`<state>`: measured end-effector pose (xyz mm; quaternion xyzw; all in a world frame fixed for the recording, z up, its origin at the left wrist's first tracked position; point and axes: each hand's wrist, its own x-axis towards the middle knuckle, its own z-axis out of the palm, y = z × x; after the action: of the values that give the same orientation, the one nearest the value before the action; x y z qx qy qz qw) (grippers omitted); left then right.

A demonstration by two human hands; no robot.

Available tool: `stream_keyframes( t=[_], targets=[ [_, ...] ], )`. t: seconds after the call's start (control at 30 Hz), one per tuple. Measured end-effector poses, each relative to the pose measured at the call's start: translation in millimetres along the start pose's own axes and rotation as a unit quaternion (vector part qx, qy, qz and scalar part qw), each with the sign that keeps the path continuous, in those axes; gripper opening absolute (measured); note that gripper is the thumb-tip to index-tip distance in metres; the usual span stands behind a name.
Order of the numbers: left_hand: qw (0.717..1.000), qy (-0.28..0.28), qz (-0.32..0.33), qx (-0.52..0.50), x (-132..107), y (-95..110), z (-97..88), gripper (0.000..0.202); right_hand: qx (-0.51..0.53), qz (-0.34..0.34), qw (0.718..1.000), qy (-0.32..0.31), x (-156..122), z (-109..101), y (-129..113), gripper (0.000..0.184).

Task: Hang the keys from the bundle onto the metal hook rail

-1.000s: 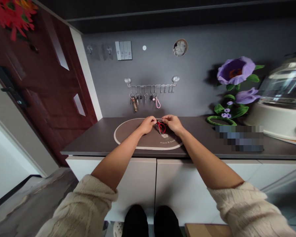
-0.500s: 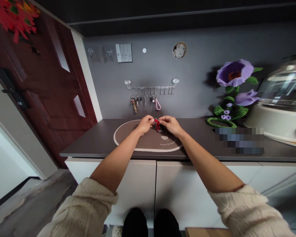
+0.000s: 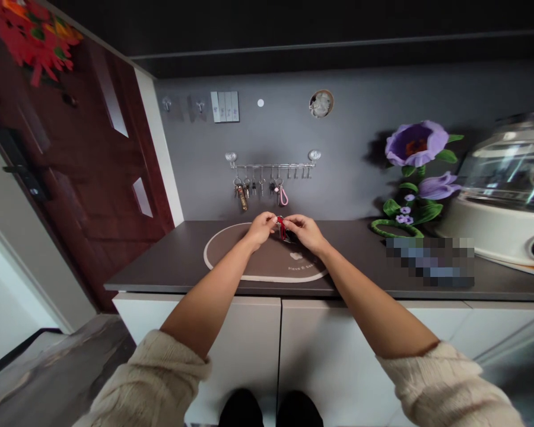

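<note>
Between my fingertips, just above the mat, is a bunch of keys with a red cord (image 3: 282, 228). My left hand (image 3: 262, 229) pinches it from the left side, and my right hand (image 3: 306, 231) pinches it from the right. The finer parts of the bunch are small and partly covered by my fingers. Under both hands lies a brown oval mat (image 3: 249, 261) with a pale rim. Behind them, a clear hook rail (image 3: 273, 166) on the wall carries several key sets, among them one with a pink loop (image 3: 283, 196) and one with a brown tag (image 3: 242, 198).
Purple fabric flowers (image 3: 416, 145) stand on the dark counter (image 3: 160, 255) to the right, beside a cream appliance with a clear lid (image 3: 493, 219). A blurred-out object (image 3: 431, 261) lies before them. A dark red door (image 3: 93, 178) is at left; a black shelf (image 3: 293, 35) overhangs the counter.
The view has tilted slightly, so everything sits a little lower. Both hands keep their pinch on the keys, with only small finger shifts.
</note>
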<state>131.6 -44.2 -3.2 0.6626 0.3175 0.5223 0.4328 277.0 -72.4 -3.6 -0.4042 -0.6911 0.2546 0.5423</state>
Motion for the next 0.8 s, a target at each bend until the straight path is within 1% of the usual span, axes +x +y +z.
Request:
stream_keyframes(
  t=[0.27,0.43,0.63,0.73,0.8],
  targets=[
    [0.999,-0.018,0.017,-0.023,-1.1,2.1,2.5,0.016,-0.003,-0.019,1.0,0.022,2.6,0.0,3.8,0.029],
    [0.998,-0.019,0.031,-0.048,-0.2,1.1,3.5,0.021,0.003,-0.022,1.0,0.021,3.6,-0.4,0.0,0.028],
    [0.997,0.01,0.021,-0.078,0.5,0.8,3.9,0.023,0.053,0.005,0.998,0.034,4.4,0.2,-6.8,0.029],
    [0.998,0.022,0.011,-0.06,0.9,0.9,3.0,0.021,0.071,0.022,0.996,0.039,5.4,-0.1,-6.4,0.032],
    [0.999,0.03,-0.008,-0.035,2.4,3.1,1.8,0.018,0.084,0.032,0.995,0.039,6.6,-0.9,-7.2,0.033]
  ],
)
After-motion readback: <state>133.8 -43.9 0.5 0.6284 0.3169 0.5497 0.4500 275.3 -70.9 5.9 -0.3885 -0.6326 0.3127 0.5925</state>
